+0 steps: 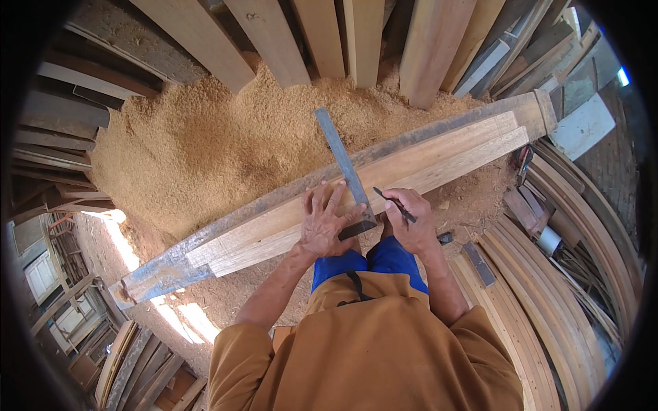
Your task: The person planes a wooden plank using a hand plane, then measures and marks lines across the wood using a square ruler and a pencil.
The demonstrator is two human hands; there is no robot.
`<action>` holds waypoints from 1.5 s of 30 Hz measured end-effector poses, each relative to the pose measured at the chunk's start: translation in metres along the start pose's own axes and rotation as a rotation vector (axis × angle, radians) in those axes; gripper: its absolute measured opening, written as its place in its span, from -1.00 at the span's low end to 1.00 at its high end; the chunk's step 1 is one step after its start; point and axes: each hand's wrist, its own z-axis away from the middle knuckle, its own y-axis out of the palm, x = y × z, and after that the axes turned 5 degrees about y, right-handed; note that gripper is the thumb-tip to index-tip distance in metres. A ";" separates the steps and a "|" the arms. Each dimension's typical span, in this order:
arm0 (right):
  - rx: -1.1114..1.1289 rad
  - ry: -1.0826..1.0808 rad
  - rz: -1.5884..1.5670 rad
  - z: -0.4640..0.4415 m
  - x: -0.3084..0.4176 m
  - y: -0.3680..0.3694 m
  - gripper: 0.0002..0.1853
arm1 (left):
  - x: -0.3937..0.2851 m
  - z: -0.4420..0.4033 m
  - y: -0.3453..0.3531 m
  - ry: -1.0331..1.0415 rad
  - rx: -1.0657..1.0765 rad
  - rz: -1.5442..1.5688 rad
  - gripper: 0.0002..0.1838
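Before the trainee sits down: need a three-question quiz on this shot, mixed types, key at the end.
1. Which hand holds the dark pencil-like tool?
2. True or false: the L-shaped square lies across the pale boards.
3. Fill in: on the far side of the boards from the person is a heap of ____.

Key: 1. The right hand. 2. True. 3. Sawdust.

The square [340, 152] looks matt, the boards [445, 146] smooth wood
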 end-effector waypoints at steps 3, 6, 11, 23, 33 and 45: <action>0.010 -0.013 0.009 -0.001 0.000 0.002 -0.72 | 0.001 0.001 0.002 0.009 -0.017 0.010 0.05; 0.041 0.021 -0.047 -0.011 0.003 0.012 -0.70 | 0.001 0.001 0.002 0.008 -0.029 0.013 -0.01; 0.057 -0.123 0.040 -0.030 -0.013 0.033 -0.70 | -0.001 0.000 0.001 -0.013 -0.013 0.012 -0.11; 0.245 -0.013 0.095 0.003 -0.008 -0.002 -0.79 | -0.001 0.000 0.002 0.010 -0.040 0.036 -0.03; -0.027 0.027 -0.021 0.007 -0.011 -0.016 -0.76 | -0.011 -0.019 0.001 0.030 -0.007 0.050 -0.06; -0.037 0.055 -0.040 0.007 -0.007 -0.023 -0.77 | -0.017 -0.026 0.007 -0.003 -0.015 0.025 0.00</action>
